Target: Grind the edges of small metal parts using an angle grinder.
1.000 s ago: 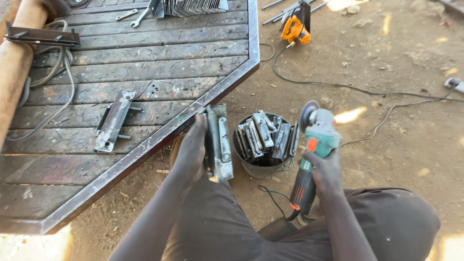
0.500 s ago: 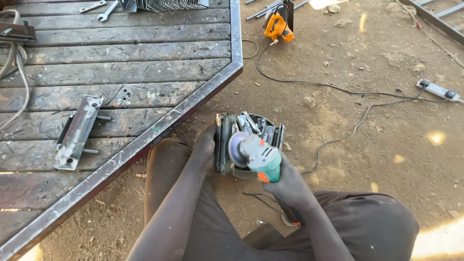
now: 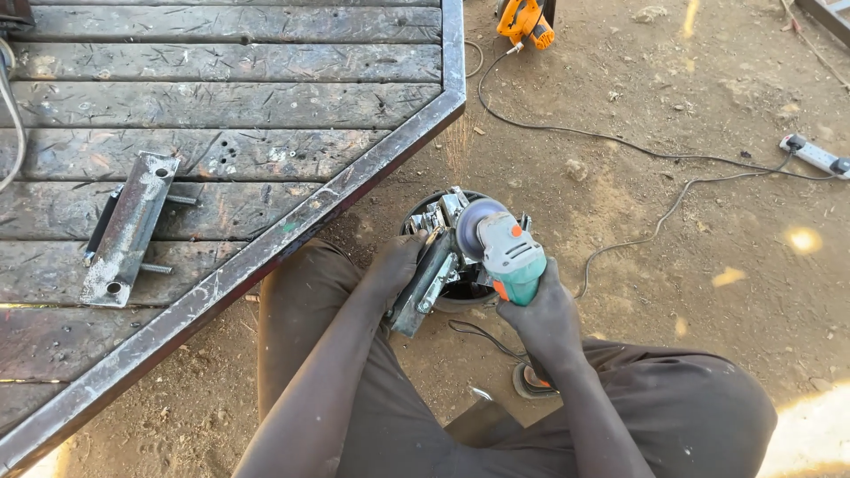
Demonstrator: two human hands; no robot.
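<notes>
Dirt yard. Bucket of metal parts beside plank deck. Left hand clasps bracket over bucket; right hand closed around grinder, disc above bucket. Cable beyond.

Bucket of metal parts on the ground beside the platform's edge, bracket lying on the platform to the left, power strip far right, power tool behind.

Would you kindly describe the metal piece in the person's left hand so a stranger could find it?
Start at the wooden platform and find the black bucket beside its metal edge. Over it, the left hand holds a long grey metal bracket, the only one raised against the grinder.
</notes>
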